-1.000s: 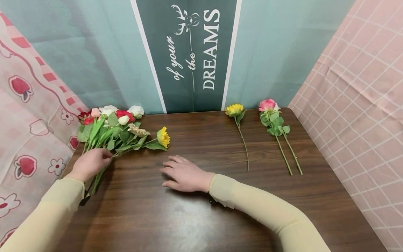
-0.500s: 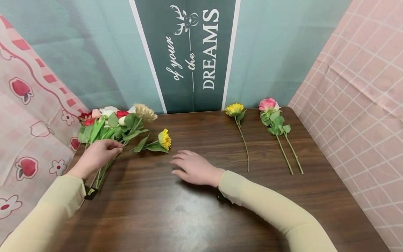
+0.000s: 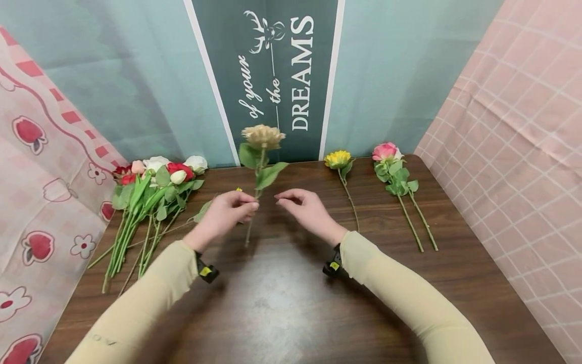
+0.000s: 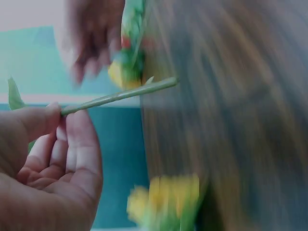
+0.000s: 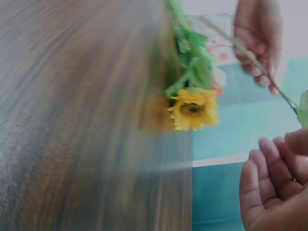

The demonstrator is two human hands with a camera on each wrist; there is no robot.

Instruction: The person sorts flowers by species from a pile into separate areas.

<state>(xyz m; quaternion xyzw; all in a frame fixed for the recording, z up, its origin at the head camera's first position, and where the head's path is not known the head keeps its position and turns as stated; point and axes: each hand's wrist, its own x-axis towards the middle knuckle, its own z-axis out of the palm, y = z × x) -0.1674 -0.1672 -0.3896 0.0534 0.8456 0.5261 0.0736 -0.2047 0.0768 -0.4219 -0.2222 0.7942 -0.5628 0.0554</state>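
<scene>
While your left hand (image 3: 225,215) is pinching the beige flower (image 3: 263,137) by its near-upright stem (image 4: 115,98), your right hand (image 3: 311,210) is hovering just to its right, fingers (image 5: 251,185) loosely curved, holding nothing.

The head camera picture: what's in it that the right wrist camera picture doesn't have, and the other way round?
Only the head view shows the fluffy bloom of the cream flower, the pink flower and the white word DREAMS.

Only the right wrist view shows the face of a yellow flower, with its dark middle.

Both show the left hand pinching the cream flower's stem, the right hand apart from it, and the wooden table.
</scene>
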